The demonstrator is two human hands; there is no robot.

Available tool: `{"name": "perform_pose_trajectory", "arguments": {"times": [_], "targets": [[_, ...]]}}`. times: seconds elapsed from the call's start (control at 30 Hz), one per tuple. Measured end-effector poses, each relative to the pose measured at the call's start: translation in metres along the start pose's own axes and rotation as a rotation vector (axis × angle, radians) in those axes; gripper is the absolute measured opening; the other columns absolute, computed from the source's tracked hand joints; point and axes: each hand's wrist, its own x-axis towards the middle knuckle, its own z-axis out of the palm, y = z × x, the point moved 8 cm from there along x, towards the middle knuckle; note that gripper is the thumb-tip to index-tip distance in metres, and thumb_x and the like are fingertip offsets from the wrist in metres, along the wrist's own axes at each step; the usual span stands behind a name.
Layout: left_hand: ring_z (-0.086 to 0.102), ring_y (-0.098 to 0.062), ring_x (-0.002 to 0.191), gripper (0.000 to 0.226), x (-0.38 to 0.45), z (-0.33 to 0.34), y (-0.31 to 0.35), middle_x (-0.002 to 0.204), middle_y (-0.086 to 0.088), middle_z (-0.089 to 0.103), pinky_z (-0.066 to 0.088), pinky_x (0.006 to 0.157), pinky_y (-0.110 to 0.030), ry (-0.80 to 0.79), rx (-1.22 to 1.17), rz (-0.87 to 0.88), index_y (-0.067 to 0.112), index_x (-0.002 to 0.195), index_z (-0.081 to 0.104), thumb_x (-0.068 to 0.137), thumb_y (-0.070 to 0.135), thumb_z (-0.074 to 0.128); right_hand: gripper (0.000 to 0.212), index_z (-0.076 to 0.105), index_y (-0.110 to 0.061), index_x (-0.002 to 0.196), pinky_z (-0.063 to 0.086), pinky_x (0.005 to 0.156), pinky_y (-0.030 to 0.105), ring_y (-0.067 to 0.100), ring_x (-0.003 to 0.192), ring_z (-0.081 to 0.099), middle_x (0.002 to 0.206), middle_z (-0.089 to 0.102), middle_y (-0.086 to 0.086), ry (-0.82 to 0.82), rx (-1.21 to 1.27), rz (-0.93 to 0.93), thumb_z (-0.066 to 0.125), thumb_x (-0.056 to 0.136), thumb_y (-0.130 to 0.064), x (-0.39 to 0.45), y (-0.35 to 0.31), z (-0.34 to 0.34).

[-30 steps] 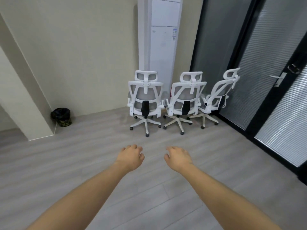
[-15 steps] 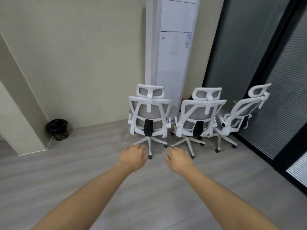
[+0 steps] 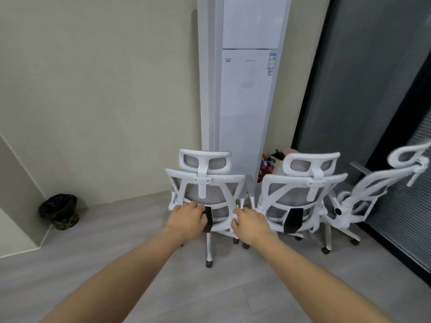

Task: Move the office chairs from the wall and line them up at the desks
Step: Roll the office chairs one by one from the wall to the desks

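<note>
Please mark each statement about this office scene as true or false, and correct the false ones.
1. Three white office chairs stand near the wall. True: left chair, middle chair, right chair.
2. Both hands reach toward the middle chair. False: the left hand and right hand are at the left chair's backrest.
3. A bin with a black bag stands on the floor at the left. True.
4. The tall white air conditioner lies flat on the floor. False: it stands upright behind the chairs.

Office chairs: three, white-framed, in a row by the far wall: left chair, middle chair, right chair. Floor-standing air conditioner: one. Black waste bin: one, far left. Hands: two, left hand and right hand.
</note>
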Motion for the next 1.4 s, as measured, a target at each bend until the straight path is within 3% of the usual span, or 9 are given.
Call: {"name": "perform_pose_trajectory", "arguments": {"times": [0.37, 0.53, 0.7, 0.83, 0.9, 0.97, 1.03, 1.2, 1.4], "targets": [[0.055, -0.028, 0.108, 0.031, 0.208, 0.005, -0.052, 0.112, -0.002, 0.058, 0.043, 0.094, -0.042, -0.018, 0.012, -0.173, 0.02, 0.114, 0.056, 0.099, 0.036, 0.034, 0.037, 0.055, -0.018, 0.13, 0.047, 0.094, 0.04, 0.031, 0.112, 0.058, 0.124, 0.062, 0.008, -0.044, 0.009, -0.15, 0.04, 0.1, -0.034, 0.25, 0.037, -0.015], [0.052, -0.026, 0.116, 0.039, 0.289, 0.005, -0.086, 0.125, -0.003, 0.057, 0.041, 0.098, -0.043, -0.014, 0.021, -0.159, 0.021, 0.129, 0.054, 0.1, 0.037, 0.033, 0.039, 0.054, -0.02, 0.134, 0.046, 0.095, 0.039, 0.029, 0.116, 0.055, 0.129, 0.061, 0.007, -0.009, -0.007, -0.194, 0.039, 0.1, -0.034, 0.333, 0.027, -0.015], [0.049, -0.027, 0.123, 0.04, 0.372, -0.003, -0.116, 0.132, -0.002, 0.055, 0.038, 0.102, -0.042, 0.038, -0.01, -0.107, 0.021, 0.133, 0.053, 0.101, 0.036, 0.035, 0.04, 0.054, -0.019, 0.135, 0.042, 0.102, 0.039, 0.026, 0.12, 0.052, 0.132, 0.059, 0.005, 0.025, 0.012, -0.173, 0.041, 0.101, -0.036, 0.413, 0.02, -0.014], [0.051, -0.027, 0.121, 0.039, 0.435, 0.017, -0.142, 0.128, -0.002, 0.058, 0.037, 0.103, -0.042, 0.015, 0.002, -0.06, 0.021, 0.129, 0.057, 0.101, 0.039, 0.035, 0.04, 0.057, -0.017, 0.126, 0.043, 0.095, 0.04, 0.029, 0.113, 0.055, 0.122, 0.062, 0.008, 0.024, 0.01, -0.166, 0.033, 0.104, -0.039, 0.475, 0.012, -0.001], [0.055, -0.026, 0.115, 0.046, 0.452, 0.035, -0.152, 0.119, -0.002, 0.062, 0.033, 0.102, -0.041, -0.041, 0.026, -0.059, 0.022, 0.118, 0.062, 0.102, 0.042, 0.024, 0.046, 0.062, -0.016, 0.118, 0.045, 0.09, 0.04, 0.032, 0.108, 0.059, 0.116, 0.066, 0.01, -0.007, 0.004, -0.136, 0.028, 0.104, -0.043, 0.495, 0.014, 0.015], [0.06, -0.023, 0.097, 0.064, 0.455, 0.047, -0.154, 0.097, 0.0, 0.066, 0.032, 0.097, -0.038, -0.072, 0.081, -0.037, 0.023, 0.089, 0.063, 0.093, 0.047, 0.003, 0.054, 0.068, -0.017, 0.1, 0.045, 0.072, 0.035, 0.032, 0.094, 0.065, 0.098, 0.07, 0.01, -0.056, -0.035, -0.134, 0.022, 0.105, -0.045, 0.501, 0.019, 0.036], [0.059, -0.022, 0.08, 0.059, 0.459, 0.053, -0.158, 0.078, 0.002, 0.065, 0.035, 0.091, -0.037, 0.015, 0.071, -0.033, 0.024, 0.07, 0.053, 0.09, 0.046, 0.003, 0.061, 0.069, -0.018, 0.081, 0.04, 0.059, 0.03, 0.03, 0.076, 0.067, 0.078, 0.07, 0.007, -0.016, -0.082, -0.143, 0.02, 0.103, -0.047, 0.507, 0.024, 0.048], [0.055, -0.025, 0.061, 0.037, 0.449, 0.055, -0.162, 0.061, 0.002, 0.059, 0.036, 0.075, -0.037, 0.223, 0.069, -0.056, 0.022, 0.062, 0.045, 0.094, 0.035, 0.031, 0.07, 0.066, -0.014, 0.065, 0.037, 0.051, 0.028, 0.03, 0.057, 0.065, 0.062, 0.068, 0.007, 0.058, -0.112, -0.133, 0.012, 0.091, -0.05, 0.509, 0.026, 0.057], [0.054, -0.028, 0.07, 0.032, 0.424, 0.056, -0.156, 0.068, -0.001, 0.056, 0.044, 0.082, -0.041, 0.35, -0.014, -0.138, 0.017, 0.073, 0.055, 0.094, 0.032, 0.037, 0.073, 0.069, -0.015, 0.069, 0.032, 0.053, 0.029, 0.03, 0.062, 0.066, 0.066, 0.07, 0.007, 0.128, -0.097, -0.253, 0.008, 0.089, -0.05, 0.496, 0.021, 0.052]]}}
